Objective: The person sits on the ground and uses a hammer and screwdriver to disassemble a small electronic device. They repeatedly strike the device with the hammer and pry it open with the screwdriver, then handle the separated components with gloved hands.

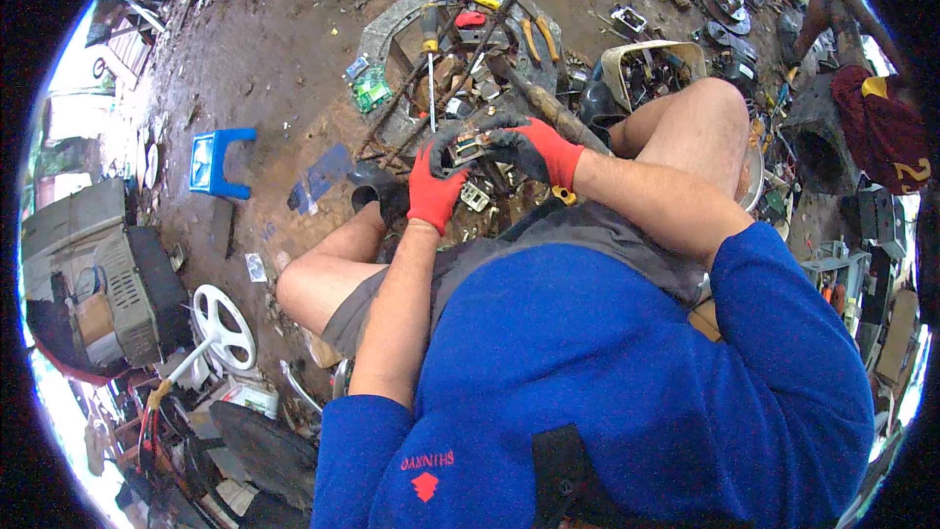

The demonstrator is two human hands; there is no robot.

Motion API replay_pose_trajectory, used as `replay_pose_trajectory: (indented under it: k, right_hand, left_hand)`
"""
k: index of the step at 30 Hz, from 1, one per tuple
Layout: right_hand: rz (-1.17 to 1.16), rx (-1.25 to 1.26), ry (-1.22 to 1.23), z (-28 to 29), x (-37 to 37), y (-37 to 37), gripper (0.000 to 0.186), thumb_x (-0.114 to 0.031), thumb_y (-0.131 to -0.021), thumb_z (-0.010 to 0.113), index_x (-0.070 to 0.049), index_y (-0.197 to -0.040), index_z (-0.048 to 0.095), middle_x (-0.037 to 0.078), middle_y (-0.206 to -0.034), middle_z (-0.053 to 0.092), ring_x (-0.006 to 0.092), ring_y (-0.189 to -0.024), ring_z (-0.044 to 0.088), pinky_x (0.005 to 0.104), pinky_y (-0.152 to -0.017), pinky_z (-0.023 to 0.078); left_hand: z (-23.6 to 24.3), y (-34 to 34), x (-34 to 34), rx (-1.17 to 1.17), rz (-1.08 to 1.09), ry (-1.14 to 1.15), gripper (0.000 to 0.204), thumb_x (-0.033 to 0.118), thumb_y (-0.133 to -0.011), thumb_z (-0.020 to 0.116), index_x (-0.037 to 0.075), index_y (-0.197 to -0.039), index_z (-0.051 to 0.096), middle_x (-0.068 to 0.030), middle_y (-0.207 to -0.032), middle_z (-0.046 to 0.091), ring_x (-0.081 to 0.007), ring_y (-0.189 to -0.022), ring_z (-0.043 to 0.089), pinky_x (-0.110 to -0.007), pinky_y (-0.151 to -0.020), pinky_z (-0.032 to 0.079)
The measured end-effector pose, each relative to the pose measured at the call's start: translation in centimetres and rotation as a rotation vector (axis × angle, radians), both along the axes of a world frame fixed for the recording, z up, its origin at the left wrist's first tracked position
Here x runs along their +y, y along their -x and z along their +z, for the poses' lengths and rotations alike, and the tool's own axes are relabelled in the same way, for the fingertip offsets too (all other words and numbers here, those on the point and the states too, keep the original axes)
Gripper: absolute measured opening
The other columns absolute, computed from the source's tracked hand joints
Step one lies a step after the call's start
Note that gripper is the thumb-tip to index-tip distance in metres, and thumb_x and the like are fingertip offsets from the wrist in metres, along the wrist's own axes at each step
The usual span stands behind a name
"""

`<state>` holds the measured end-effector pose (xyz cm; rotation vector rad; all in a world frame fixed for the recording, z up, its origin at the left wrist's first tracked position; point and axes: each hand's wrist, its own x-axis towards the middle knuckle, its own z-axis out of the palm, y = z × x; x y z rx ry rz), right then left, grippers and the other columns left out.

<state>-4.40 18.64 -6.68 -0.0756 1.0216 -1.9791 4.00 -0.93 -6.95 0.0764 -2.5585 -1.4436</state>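
A small metal part with copper-coloured bits (pixel 470 147) is held between my two hands; its exact kind is not clear. My left hand (pixel 438 178), in a red glove with a dark palm, closes on its left side. The fingers of my right hand (pixel 532 149), gloved the same way, grip it from the right. Just beyond, a screwdriver with a yellow and black handle (pixel 431 39) lies on a grey metal frame (pixel 377 39). Orange-handled pliers (pixel 540 39) rest at its right side, near a small red object (pixel 470 19). Below my hands lies a pale metal piece (pixel 475 197).
A green circuit board (pixel 372 90) sits at the frame's left edge. Rusty rods (pixel 397 103) cross the frame. A cream bucket of scrap (pixel 615 78) stands beyond my right knee. Leftward are a blue stool (pixel 203 165) and a white steering wheel (pixel 211 306). Scrap litters the right side.
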Motion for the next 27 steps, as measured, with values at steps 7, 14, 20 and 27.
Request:
replay_pose_trajectory:
  k: [7, 14, 20, 27]
  right_hand:
    - [0.088, 0.443, -0.3, 1.1, 0.8, 0.5, 0.019, -0.013, -0.089, 0.058, -0.005, -0.105, 0.065, 0.002, -0.098, 0.065, 0.0089, -0.087, 0.057, 0.0259, -0.079, 0.047]
    - [-0.046, 0.646, -0.511, 1.2, 0.2, 0.3, 0.023, -0.018, -0.081, 0.064, -0.004, -0.099, 0.067, 0.007, -0.091, 0.068, 0.0133, -0.083, 0.059, 0.0312, -0.079, 0.047]
    - [0.073, 0.673, -0.514, 0.9, 0.5, -0.7, 0.026, -0.022, -0.078, 0.065, -0.005, -0.098, 0.067, 0.011, -0.094, 0.069, 0.0187, -0.087, 0.063, 0.0335, -0.081, 0.048]
    - [0.178, 0.714, -0.533, 1.9, -0.4, -1.6, 0.039, -0.022, -0.074, 0.068, -0.004, -0.108, 0.063, 0.013, -0.1, 0.068, 0.0224, -0.093, 0.064, 0.0352, -0.086, 0.048]
  left_hand:
    - [1.8, -0.2, 0.3, -0.019, -0.057, 0.11, 0.057, 0.009, -0.068, 0.075, 0.006, -0.122, 0.055, -0.0156, -0.121, 0.057, -0.028, -0.113, 0.055, -0.036, -0.098, 0.043]
    - [3.6, 0.0, 0.9, -0.056, -0.082, 0.228, 0.054, 0.018, -0.07, 0.075, 0.007, -0.119, 0.055, -0.016, -0.117, 0.057, -0.0322, -0.11, 0.056, -0.039, -0.094, 0.045]
    - [4.6, -1.1, 0.9, -0.187, -0.111, 0.275, 0.057, 0.019, -0.07, 0.075, 0.008, -0.121, 0.053, -0.0185, -0.119, 0.054, -0.034, -0.111, 0.054, -0.04, -0.095, 0.044]
    - [6.1, -2.2, 1.1, -0.303, -0.212, 0.525, 0.068, 0.017, -0.07, 0.073, 0.01, -0.132, 0.046, -0.0232, -0.133, 0.042, -0.0414, -0.124, 0.039, -0.046, -0.104, 0.034]
